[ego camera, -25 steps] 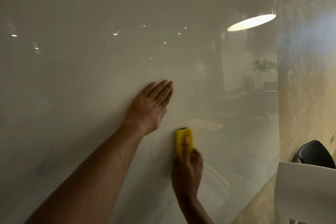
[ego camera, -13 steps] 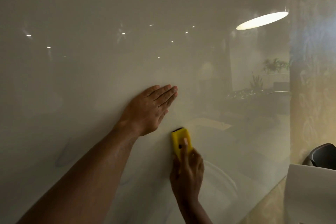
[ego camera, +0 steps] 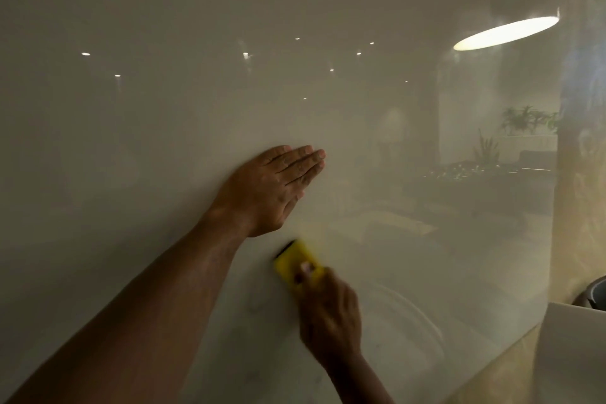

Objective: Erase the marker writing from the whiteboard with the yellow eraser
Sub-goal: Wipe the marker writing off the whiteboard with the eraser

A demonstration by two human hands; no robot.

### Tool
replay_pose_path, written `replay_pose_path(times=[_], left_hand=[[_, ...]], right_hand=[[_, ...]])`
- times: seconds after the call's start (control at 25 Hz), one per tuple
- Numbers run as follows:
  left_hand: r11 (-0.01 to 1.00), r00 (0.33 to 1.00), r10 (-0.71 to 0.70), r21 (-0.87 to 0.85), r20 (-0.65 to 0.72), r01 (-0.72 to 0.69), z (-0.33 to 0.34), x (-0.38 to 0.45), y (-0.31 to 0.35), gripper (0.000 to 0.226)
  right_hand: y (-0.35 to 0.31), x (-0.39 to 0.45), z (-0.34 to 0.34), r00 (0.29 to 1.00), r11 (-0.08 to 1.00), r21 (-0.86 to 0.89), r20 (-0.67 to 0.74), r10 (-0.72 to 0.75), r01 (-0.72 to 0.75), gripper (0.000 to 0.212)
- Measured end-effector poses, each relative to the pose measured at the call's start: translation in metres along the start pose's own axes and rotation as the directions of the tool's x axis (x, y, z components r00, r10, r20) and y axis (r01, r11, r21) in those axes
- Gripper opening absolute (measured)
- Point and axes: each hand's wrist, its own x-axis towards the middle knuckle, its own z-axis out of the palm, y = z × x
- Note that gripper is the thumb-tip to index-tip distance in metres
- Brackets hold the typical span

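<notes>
So the yellow eraser (ego camera: 296,264) sits flat on the whiteboard (ego camera: 164,108), just below the left hand (ego camera: 272,188), long axis tilted up and to the left. The right hand (ego camera: 329,311) grips its lower end, a finger pressing on top. The left hand is flat against the board, fingers straight, holding nothing. Any leftover marks look faint.
</notes>
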Motion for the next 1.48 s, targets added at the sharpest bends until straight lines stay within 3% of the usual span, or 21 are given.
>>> replay_pose_path(times=[0.08, 0.12, 0.24, 0.28, 0.4, 0.44, 0.48, 0.56, 0.72, 0.76, 0.8, 0.84, 0.88, 1.0, 1.04, 1.12, 1.16, 1.28, 1.32, 1.4, 1.48], left_hand=[[1.0, 1.0, 0.005, -0.006, -0.015, -0.005, -0.004, -0.005, -0.005, 0.059], [1.0, 1.0, 0.008, -0.008, -0.02, -0.008, -0.006, -0.008, -0.007, 0.059], [1.0, 1.0, 0.019, -0.012, -0.018, -0.019, -0.012, -0.017, -0.017, 0.058], [1.0, 1.0, 0.021, -0.01, -0.015, -0.021, -0.014, -0.022, -0.022, 0.057], [1.0, 1.0, 0.02, 0.001, -0.008, -0.02, -0.022, -0.033, -0.035, 0.057], [1.0, 1.0, 0.022, 0.006, -0.003, -0.022, -0.024, -0.036, -0.037, 0.057], [1.0, 1.0, 0.024, 0.008, 0.002, -0.024, -0.026, -0.039, -0.04, 0.058], [1.0, 1.0, 0.02, 0.01, 0.005, -0.02, -0.029, -0.045, -0.044, 0.058], [1.0, 1.0, -0.002, 0.026, 0.016, 0.001, -0.035, -0.056, -0.052, 0.058], [1.0, 1.0, -0.007, 0.028, 0.02, 0.007, -0.037, -0.058, -0.054, 0.058], [0.999, 1.0, -0.016, 0.029, 0.025, 0.015, -0.039, -0.061, -0.056, 0.058], [0.999, 0.999, -0.03, 0.031, 0.025, 0.029, -0.041, -0.064, -0.058, 0.058], [0.998, 0.999, -0.048, 0.034, 0.023, 0.047, -0.043, -0.067, -0.06, 0.058], [0.996, 0.997, -0.077, 0.051, 0.017, 0.076, -0.048, -0.074, -0.065, 0.059], [0.996, 0.997, -0.072, 0.05, 0.024, 0.071, -0.05, -0.075, -0.066, 0.059], [0.998, 0.998, -0.051, 0.044, 0.041, 0.049, -0.051, -0.077, -0.069, 0.059], [0.998, 0.998, -0.049, 0.046, 0.043, 0.047, -0.052, -0.077, -0.071, 0.059], [0.997, 0.998, -0.057, 0.062, 0.039, 0.055, -0.055, -0.081, -0.074, 0.059], [0.997, 0.998, -0.053, 0.066, 0.044, 0.05, -0.057, -0.082, -0.075, 0.059], [0.996, 0.998, -0.05, 0.075, 0.05, 0.046, -0.062, -0.086, -0.08, 0.059], [0.994, 0.997, -0.071, 0.088, 0.042, 0.067, -0.068, -0.091, -0.087, 0.06]], right_hand=[[-0.028, 0.016, -0.006, 0.943, 0.934, 0.208, 0.227, 0.244, -0.292, 0.068], [-0.046, 0.004, -0.001, 0.931, 0.914, 0.232, 0.232, 0.282, -0.334, 0.069], [-0.045, -0.009, 0.008, 0.996, 0.994, 0.062, 0.017, -0.091, 0.09, 0.074], [-0.034, 0.002, 0.008, 0.998, 0.997, 0.068, 0.036, -0.05, 0.047, 0.071], [-0.064, 0.029, 0.001, 0.915, 0.879, 0.305, 0.288, 0.282, -0.367, 0.059], [-0.078, 0.017, 0.004, 0.922, 0.873, 0.324, 0.253, 0.292, -0.365, 0.058], [-0.082, 0.005, 0.006, 0.982, 0.956, 0.229, 0.099, 0.163, -0.182, 0.059], [-0.062, 0.001, 0.01, 0.997, 0.992, 0.108, 0.019, -0.074, 0.072, 0.063], [-0.093, 0.02, 0.006, 0.938, 0.907, 0.307, 0.28, 0.203, -0.288, 0.063], [-0.103, 0.007, 0.009, 0.982, 0.957, 0.238, 0.127, 0.138, -0.166, 0.065], [-0.101, 0.005, 0.01, 0.998, 0.992, 0.116, -0.008, -0.058, 0.058, 0.069], [-0.09, 0.013, 0.012, 0.978, 0.976, 0.061, -0.03, -0.206, 0.207, 0.07], [-0.085, 0.021, 0.011, 0.972, 0.973, 0.008, -0.031, -0.231, 0.232, 0.068], [-0.118, 0.031, 0.008, 0.991, 0.981, 0.179, 0.121, 0.055, -0.076, 0.056], [-0.134, 0.016, 0.012, 0.999, 0.991, 0.134, 0.034, -0.012, 0.008, 0.059], [-0.129, 0.018, 0.011, 0.922, 0.923, 0.004, -0.033, -0.385, 0.386, 0.068], [-0.125, 0.027, 0.012, 0.9, 0.902, -0.011, -0.046, -0.432, 0.432, 0.068], [-0.147, 0.034, 0.011, 0.994, 0.976, 0.191, 0.007, -0.111, 0.108, 0.061], [-0.157, 0.024, 0.012, 0.993, 0.977, 0.176, 0.008, -0.122, 0.118, 0.062], [-0.151, 0.028, 0.007, 0.938, 0.94, 0.017, -0.067, -0.339, 0.341, 0.065], [-0.146, 0.045, 0.007, 0.949, 0.954, 0.016, -0.106, -0.296, 0.299, 0.067]])
